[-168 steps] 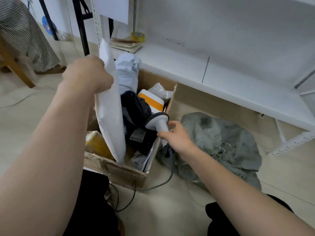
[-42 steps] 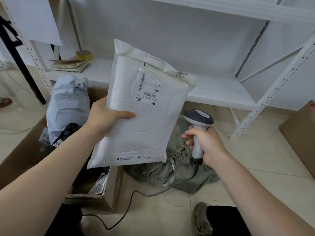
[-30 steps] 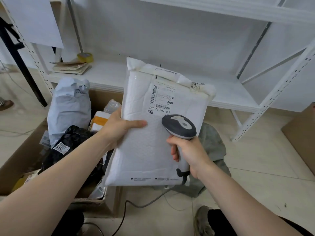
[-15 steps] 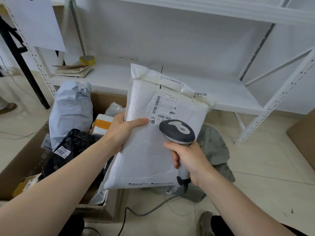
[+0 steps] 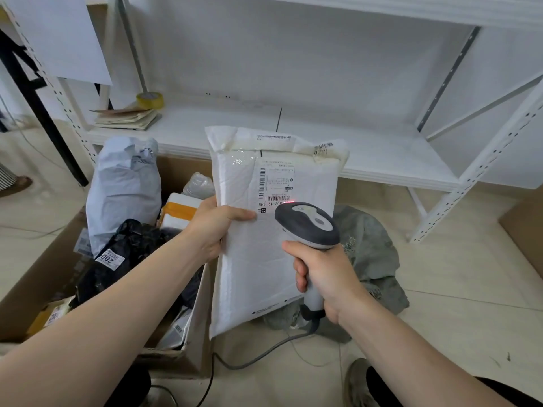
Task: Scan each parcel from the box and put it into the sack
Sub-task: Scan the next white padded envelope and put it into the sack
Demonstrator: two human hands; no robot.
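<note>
Head view: two bare arms reach out, with a box on the left and a sack on the right.
White parcel [image 5: 258, 274]: held upright in the middle, above the floor. Its label side faces the camera. Its low left corner hangs by the right wall of the box.
Label [image 5: 276, 186]: on the top part of the white parcel, with black bar codes. A small red light [image 5: 289, 202] shines at its low edge.
Left hand [image 5: 211, 227]: grips the white parcel's left edge. The thumb lies flat on the front. The other fingers are hidden behind it.
Right hand [image 5: 326, 274]: its fingers are curled tight round the scanner's handle.
Scanner [image 5: 305, 224]: grey and white. Its head is just in front of the white parcel, right below the label. I cannot tell if they touch.
Cable [image 5: 258, 353]: grey. It runs from the handle's bottom down to the floor [image 5: 455, 289] and off to the near left.
Box [image 5: 35, 277]: brown cardboard, on the floor at the left, open on top.
In the box: a tall light grey parcel [image 5: 123, 189] at the far left, a black parcel [image 5: 129, 248] with a white sticker nearer, and a white and orange parcel [image 5: 176, 210] just beside the left hand.
Sack [image 5: 370, 248]: grey-green, crumpled on the floor at the right, behind the white parcel and the right hand.
Shelf [image 5: 382, 154]: white and low, on the far side. A yellow tape roll [image 5: 150, 100] and a stack of papers [image 5: 129, 118] lie on its left end.
</note>
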